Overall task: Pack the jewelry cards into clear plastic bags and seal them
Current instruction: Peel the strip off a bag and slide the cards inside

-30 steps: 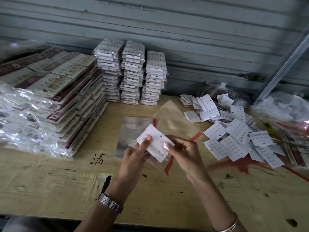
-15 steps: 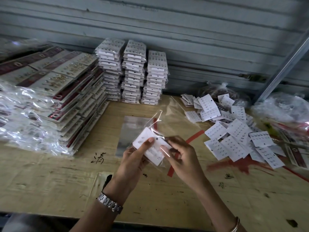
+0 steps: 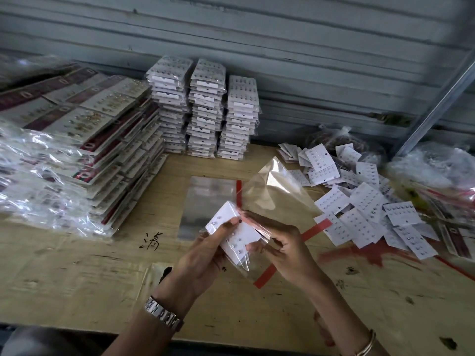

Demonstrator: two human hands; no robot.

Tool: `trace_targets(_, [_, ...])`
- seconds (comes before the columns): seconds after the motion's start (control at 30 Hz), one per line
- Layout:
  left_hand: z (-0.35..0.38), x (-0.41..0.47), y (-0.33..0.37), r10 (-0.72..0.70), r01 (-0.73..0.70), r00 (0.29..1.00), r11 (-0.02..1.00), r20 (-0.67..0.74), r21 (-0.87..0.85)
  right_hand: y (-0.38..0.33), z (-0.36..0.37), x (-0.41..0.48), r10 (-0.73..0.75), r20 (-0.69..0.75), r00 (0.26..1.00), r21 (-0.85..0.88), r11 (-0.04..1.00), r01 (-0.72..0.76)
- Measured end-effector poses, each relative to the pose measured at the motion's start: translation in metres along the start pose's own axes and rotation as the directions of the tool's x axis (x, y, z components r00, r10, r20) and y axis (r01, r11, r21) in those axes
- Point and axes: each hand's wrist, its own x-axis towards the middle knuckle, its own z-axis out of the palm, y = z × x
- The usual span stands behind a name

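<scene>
One bag (image 3: 277, 191) is gripped at its mouth by the right hand (image 3: 288, 247), above the table (image 3: 102, 273) | card (image 3: 231, 227) is pinched under the left hand (image 3: 203, 255) thumb, lower end seemingly inside the bag | risk: card corner caught on thin film, bag creased or torn

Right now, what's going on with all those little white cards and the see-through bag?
A person is bagging jewelry cards. The left hand grips one white card, and the right hand holds a clear bag that seems to cover its lower end, unsealed. Loose cards lie heaped on the right; bagged stacks stand at the back of the table.
</scene>
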Motion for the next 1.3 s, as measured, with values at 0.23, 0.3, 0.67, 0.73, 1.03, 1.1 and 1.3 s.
trace_targets(0.23, [-0.001, 0.000, -0.006, -0.009, 0.011, 0.999, 0.997, 0.032, -0.076, -0.002, 0.001, -0.004, 0.035, 0.001, 0.999, -0.030, 0.999, -0.035])
trace_targets(0.3, [0.001, 0.000, -0.007, -0.027, 0.028, 1.000, 0.997, 0.010, -0.071, -0.004, -0.002, -0.005, 0.056, 0.031, 0.998, -0.035, 0.998, -0.055])
trace_targets(0.67, [0.010, 0.000, -0.009, -0.091, 0.087, 0.994, 0.994, -0.062, -0.068, 0.001, -0.009, -0.010, 0.056, -0.018, 0.998, -0.111, 0.992, -0.058])
trace_targets(0.73, [0.010, -0.002, -0.009, -0.085, 0.082, 0.995, 0.994, -0.051, -0.066, 0.002, -0.008, -0.010, 0.019, -0.044, 0.999, -0.118, 0.993, -0.024])
trace_targets(1.03, [0.011, -0.005, -0.005, -0.083, 0.083, 0.997, 0.993, 0.010, -0.082, 0.007, -0.003, -0.015, -0.189, -0.126, 0.974, -0.266, 0.952, 0.150])
trace_targets(1.1, [0.013, -0.005, -0.005, -0.078, 0.078, 0.997, 0.995, 0.000, -0.057, 0.006, -0.002, -0.015, -0.191, -0.130, 0.973, -0.266, 0.952, 0.151])
trace_targets(1.3, [0.014, -0.007, -0.008, -0.073, 0.072, 0.997, 0.993, -0.009, -0.093, 0.007, -0.003, -0.015, -0.113, -0.105, 0.988, -0.247, 0.965, 0.084])
